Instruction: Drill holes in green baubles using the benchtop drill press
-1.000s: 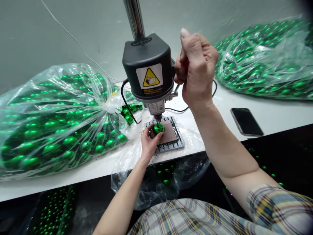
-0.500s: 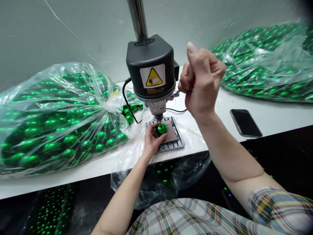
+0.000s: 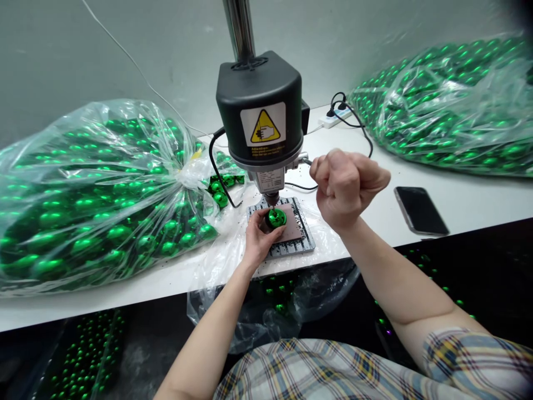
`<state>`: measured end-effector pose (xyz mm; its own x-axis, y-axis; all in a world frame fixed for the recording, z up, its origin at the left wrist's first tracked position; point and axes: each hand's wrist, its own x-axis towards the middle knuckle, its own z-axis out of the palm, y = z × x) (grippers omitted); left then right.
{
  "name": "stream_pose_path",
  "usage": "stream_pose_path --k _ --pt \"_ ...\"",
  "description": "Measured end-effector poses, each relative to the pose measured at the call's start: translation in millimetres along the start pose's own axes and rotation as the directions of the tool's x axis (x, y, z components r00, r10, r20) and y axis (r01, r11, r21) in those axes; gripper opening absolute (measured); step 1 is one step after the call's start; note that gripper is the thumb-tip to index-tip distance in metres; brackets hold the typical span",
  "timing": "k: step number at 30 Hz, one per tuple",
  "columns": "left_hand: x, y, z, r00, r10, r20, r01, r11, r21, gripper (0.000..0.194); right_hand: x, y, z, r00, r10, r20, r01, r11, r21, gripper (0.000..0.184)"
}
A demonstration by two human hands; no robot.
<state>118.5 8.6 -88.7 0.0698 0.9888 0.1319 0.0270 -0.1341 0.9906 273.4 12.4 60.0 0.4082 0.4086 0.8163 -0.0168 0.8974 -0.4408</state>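
A black drill press (image 3: pixel 260 105) with a yellow warning label stands over a slotted metal base plate (image 3: pixel 308 240). Under its bit sits a shiny green ball (image 3: pixel 277 218), on or just above a pinkish board (image 3: pixel 295 225). My left hand (image 3: pixel 260 236) curls its thumb and fingers around the ball's side. Whether the bit tip has entered the ball is hard to see. To the right of the machine head, my right hand (image 3: pixel 347 186) is a fist closed around the drill press lever, most of which the fingers hide.
Clear bags of green balls lie left (image 3: pixel 83 211) and right (image 3: pixel 449 105). Loose green balls (image 3: pixel 220 197) show by the left bag's mouth. A phone (image 3: pixel 420 210) and a power strip (image 3: pixel 335 115) are on the white table. Plastic film (image 3: pixel 258 322) hangs over the front edge.
My right fist has come down from beside the machine head and turned over. My left hand still holds the green ball under the bit. The power strip has come into sight.
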Motion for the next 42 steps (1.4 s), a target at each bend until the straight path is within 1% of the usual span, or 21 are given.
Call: stream_pose_path --k 9,13,16,18,20,22,24,26,27,28,29,31,32,33,35,36,37,38,39,40,42 --pt "-1 0 -0.5 1.0 -0.01 0.001 0.01 1.0 -0.011 0.058 -15 21 -12 0.974 -0.225 0.036 0.222 0.972 0.07 0.056" --pt "-1 -1 0.1 1.0 0.003 -0.005 -0.003 0.999 -0.042 0.059 -22 24 -16 0.963 -0.261 0.069 0.256 0.964 0.077 0.057" --pt "0 -1 1.1 1.0 -0.003 0.0 0.003 0.998 -0.063 0.06 -8 13 -3 0.986 -0.16 -0.035 0.162 0.986 0.049 0.058" --pt "0 1 2.1 1.0 -0.027 -0.012 0.026 0.998 -0.063 0.06 14 5 11 0.993 -0.042 -0.106 0.046 0.998 0.036 0.056" --pt "-2 4 3.1 0.999 -0.03 -0.03 0.029 0.999 -0.045 0.058 42 0 25 0.989 0.114 -0.094 -0.112 0.993 0.027 0.056" --pt "-7 10 3.3 0.998 0.003 -0.06 -0.003 1.0 0.001 0.053 67 3 34 0.958 0.278 -0.075 -0.276 0.96 0.037 0.059" --pt "-14 17 1.7 0.992 0.038 -0.122 -0.028 0.996 0.083 0.05 83 9 38 0.916 0.4 -0.035 -0.4 0.916 0.022 0.059" --pt "-27 26 -3.0 0.981 0.055 -0.186 -0.023 0.986 0.165 0.049 90 17 37 0.887 0.462 -0.01 -0.461 0.887 0.007 0.056" --pt "-36 31 -6.6 0.979 0.061 -0.195 -0.022 0.98 0.196 0.049 91 20 36 0.883 0.469 -0.008 -0.468 0.883 0.012 0.053" --pt "-46 35 -11.0 0.982 0.071 -0.174 -0.031 0.975 0.219 0.048 91 22 36 0.885 0.466 -0.014 -0.465 0.885 0.025 0.051" --pt "-58 39 -16.0 0.989 0.084 -0.121 -0.054 0.971 0.234 0.046 90 23 35 0.889 0.458 -0.022 -0.457 0.888 0.043 0.049" --pt "-86 41 -27.5 0.993 0.104 0.058 -0.116 0.958 0.261 0.04 88 23 34 0.898 0.439 -0.026 -0.437 0.897 0.073 0.046" --pt "-101 39 -33.7 0.98 0.112 0.164 -0.156 0.946 0.284 0.037 87 23 34 0.902 0.432 -0.022 -0.429 0.9 0.08 0.045" --pt "-115 36 -40.0 0.956 0.122 0.268 -0.208 0.925 0.319 0.036 87 23 34 0.905 0.425 -0.022 -0.422 0.903 0.082 0.044" --pt "-137 25 -53.3 0.88 0.184 0.438 -0.376 0.832 0.407 0.039 86 20 35 0.908 0.417 -0.032 -0.413 0.906 0.09 0.043" --pt "-143 20 -60.3 0.837 0.248 0.488 -0.484 0.752 0.448 0.042 85 18 35 0.906 0.423 -0.036 -0.418 0.903 0.102 0.042" --pt "-144 16 -67.7 0.795 0.332 0.507 -0.582 0.654 0.484 0.046 84 16 36 0.9 0.435 -0.037 -0.428 0.896 0.117 0.043" --pt "-139 13 -75.4 0.764 0.422 0.489 -0.643 0.558 0.524 0.047 84 14 36 0.894 0.448 -0.033 -0.44 0.888 0.131 0.043" --pt "-127 14 -83.2 0.747 0.506 0.431 -0.66 0.482 0.576 0.046 83 11 36 0.888 0.46 -0.024 -0.452 0.881 0.142 0.044" --pt "-110 16 -90.9 0.743 0.571 0.349 -0.636 0.437 0.636 0.042 83 9 37 0.884 0.468 -0.017 -0.46 0.875 0.15 0.044" --pt "-60 26 -104.2 0.781 0.603 0.163 -0.491 0.432 0.756 0.036 82 6 38 0.88 0.475 -0.025 -0.465 0.87 0.164 0.045"
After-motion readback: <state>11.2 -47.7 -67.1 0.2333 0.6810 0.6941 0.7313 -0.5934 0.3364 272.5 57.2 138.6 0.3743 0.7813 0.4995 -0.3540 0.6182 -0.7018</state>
